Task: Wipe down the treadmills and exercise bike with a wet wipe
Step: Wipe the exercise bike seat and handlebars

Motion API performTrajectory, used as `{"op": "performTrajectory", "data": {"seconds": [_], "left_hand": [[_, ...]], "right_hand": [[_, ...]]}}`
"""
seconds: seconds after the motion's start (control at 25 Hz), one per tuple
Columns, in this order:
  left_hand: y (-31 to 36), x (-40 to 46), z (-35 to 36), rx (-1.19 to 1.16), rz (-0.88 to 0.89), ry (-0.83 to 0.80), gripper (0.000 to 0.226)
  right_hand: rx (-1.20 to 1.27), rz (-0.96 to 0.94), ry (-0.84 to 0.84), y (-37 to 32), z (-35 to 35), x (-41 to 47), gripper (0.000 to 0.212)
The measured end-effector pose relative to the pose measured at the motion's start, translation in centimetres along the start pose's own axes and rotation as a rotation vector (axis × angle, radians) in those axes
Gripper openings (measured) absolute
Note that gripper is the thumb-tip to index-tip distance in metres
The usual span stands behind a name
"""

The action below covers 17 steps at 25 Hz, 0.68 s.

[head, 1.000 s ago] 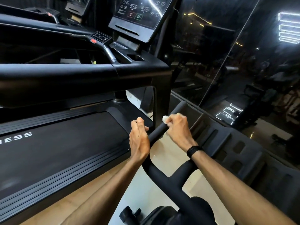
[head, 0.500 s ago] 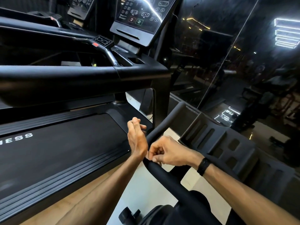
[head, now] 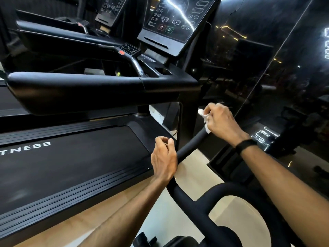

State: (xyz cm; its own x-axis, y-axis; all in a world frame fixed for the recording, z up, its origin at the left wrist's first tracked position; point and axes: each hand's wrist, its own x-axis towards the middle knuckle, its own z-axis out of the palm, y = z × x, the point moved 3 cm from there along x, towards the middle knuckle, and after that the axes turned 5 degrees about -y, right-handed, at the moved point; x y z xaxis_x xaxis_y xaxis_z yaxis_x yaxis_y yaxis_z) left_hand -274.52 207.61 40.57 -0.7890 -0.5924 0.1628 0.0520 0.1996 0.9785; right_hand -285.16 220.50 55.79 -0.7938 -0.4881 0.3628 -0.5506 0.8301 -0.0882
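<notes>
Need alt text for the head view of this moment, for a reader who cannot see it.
The right hand grips a white wet wipe around the far end of a black exercise bike handlebar. The left hand, fingers curled, rests against the bar lower down; a treadmill stands to the left.
</notes>
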Motion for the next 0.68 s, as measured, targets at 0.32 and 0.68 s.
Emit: {"op": "performTrajectory", "data": {"seconds": [0.32,0.68], "left_hand": [[0.1,-0.1,0.0,0.148,0.065,0.013,0.011],[-1.9,-1.7,-2.5,-0.018,0.137,0.14,0.021]], "right_hand": [[-0.538,0.14,-0.159,-0.3,5.0,2.1,0.035],[-0.612,-0.095,-0.241,-5.2,8.1,-2.4,0.023]]}}
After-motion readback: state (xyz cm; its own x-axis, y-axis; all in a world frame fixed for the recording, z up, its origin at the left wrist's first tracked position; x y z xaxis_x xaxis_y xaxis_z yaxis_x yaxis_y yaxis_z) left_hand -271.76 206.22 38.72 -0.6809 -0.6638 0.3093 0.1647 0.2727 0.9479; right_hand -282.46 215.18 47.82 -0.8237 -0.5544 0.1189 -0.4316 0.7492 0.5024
